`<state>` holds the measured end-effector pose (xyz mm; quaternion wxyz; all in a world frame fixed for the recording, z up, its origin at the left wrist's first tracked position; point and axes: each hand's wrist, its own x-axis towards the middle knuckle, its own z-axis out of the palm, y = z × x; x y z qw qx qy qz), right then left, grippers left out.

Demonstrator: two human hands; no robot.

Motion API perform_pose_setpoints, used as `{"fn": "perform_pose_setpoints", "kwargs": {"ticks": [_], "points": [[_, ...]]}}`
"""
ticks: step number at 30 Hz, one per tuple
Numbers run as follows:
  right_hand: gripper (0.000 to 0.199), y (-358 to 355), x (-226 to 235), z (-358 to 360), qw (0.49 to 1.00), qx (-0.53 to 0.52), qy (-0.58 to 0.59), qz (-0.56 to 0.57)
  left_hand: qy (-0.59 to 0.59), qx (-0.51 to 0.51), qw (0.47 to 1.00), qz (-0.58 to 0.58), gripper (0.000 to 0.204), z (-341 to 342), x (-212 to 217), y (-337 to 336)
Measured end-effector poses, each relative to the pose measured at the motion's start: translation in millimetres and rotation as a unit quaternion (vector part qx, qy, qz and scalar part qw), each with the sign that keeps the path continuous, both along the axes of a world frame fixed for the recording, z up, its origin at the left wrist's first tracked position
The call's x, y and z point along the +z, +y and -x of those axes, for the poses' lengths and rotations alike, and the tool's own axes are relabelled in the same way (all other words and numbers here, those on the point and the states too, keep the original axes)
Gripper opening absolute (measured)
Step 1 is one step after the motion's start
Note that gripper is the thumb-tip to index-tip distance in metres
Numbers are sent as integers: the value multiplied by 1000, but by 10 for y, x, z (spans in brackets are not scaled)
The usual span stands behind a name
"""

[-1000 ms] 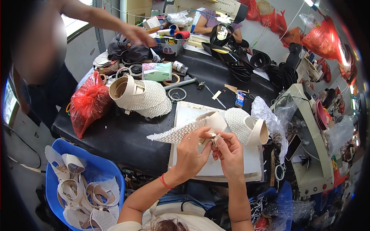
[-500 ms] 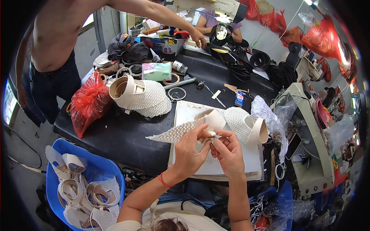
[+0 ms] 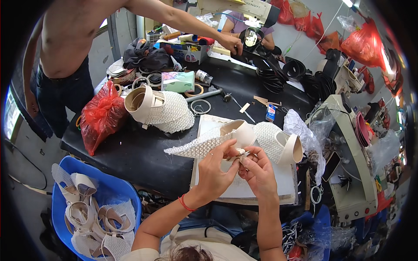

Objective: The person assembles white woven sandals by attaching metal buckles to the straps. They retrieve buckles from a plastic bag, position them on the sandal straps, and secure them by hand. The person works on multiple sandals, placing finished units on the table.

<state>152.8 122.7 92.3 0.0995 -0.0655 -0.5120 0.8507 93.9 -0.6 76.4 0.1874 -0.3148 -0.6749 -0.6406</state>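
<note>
My left hand (image 3: 216, 169) and my right hand (image 3: 259, 170) meet over a white board (image 3: 278, 193), fingertips pinched together on a small pale strap (image 3: 241, 153) of a shoe upper. A tiny shiny bit shows at the fingertips, too small to make out. The cream shoe upper (image 3: 198, 146) has an openwork woven toe pointing left and a smooth band (image 3: 242, 132) behind my fingers. Just right of it lies another woven shoe upper (image 3: 266, 138), its smooth heel loop facing right. Further left on the black table stands a nested stack of similar uppers (image 3: 176, 112).
At the lower left, a blue basin (image 3: 134, 191) holds several uppers. A red plastic bag (image 3: 102, 117), a hammer (image 3: 209, 94) and a small blue box (image 3: 271, 113) lie on the black table (image 3: 165, 174). A machine (image 3: 355, 191) stands right. A shirtless person (image 3: 65, 48) reaches across the far side.
The upper's smooth band has tilted up and shows more of its inside; my fingers keep their pinch. The shirtless person's hand has moved right, toward the black pieces.
</note>
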Motion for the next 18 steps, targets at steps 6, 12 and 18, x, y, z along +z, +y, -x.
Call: {"fn": "perform_pose_setpoints", "kwargs": {"ticks": [6,12,18], "points": [[23,-163,-29,12,996,-86,-22,17,13,9,1000,1,44,3,14,-9],[25,-146,-206,80,984,-156,27,-78,41,-18,999,19,43,-86,18,-1],[29,-41,15,-57,869,-224,-54,-437,-7,-84,994,65,46,-153,127,-87]]}}
